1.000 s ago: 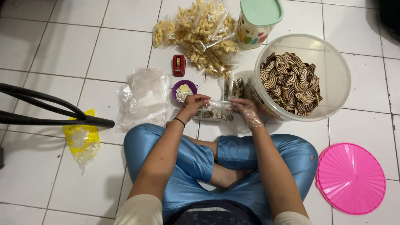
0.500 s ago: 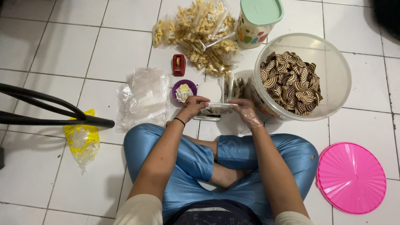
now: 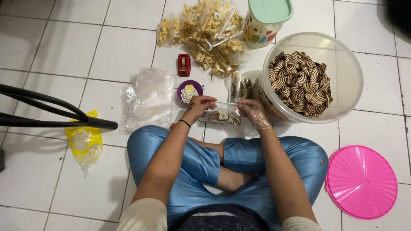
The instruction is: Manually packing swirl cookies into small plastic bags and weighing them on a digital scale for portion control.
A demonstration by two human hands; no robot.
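You sat cross-legged on the white tile floor (image 3: 55, 47); both hands met just in front of your knees, over a small clear packet (image 3: 222, 114) of striped biscuits; your left hand (image 3: 199, 106), bare, with a dark band at the wrist, was closed on the packet's left end; your right hand (image 3: 253, 112), in a thin clear glove, pinched the right end; the packet was stretched flat between them, likely so the mouth stayed taut for closing; a little square label showed on its middle.

The big clear tub (image 3: 342, 92) stood just beside your right hand, lid off, probably so you could reach in without shifting; it was about half full of brown-and-cream swirl biscuits (image 3: 302, 83); its pink lid (image 3: 361, 182) lay well apart on the floor by your right knee.

A small purple dish (image 3: 189, 91) near your left hand held what looked like small labels; a red tape dispenser (image 3: 184, 65) stood just beyond it; a stack of empty clear bags (image 3: 147, 98) lay left of the dish, all within arm's reach.

Filled packets of pale snacks (image 3: 209, 34) were heaped further out, beside a spotted canister with a green lid (image 3: 267, 19), contents hidden; a couple of finished biscuit packets (image 3: 239, 87) stood against the tub; a yellow plastic bag (image 3: 84, 141) lay far left under a black bar (image 3: 51, 109).
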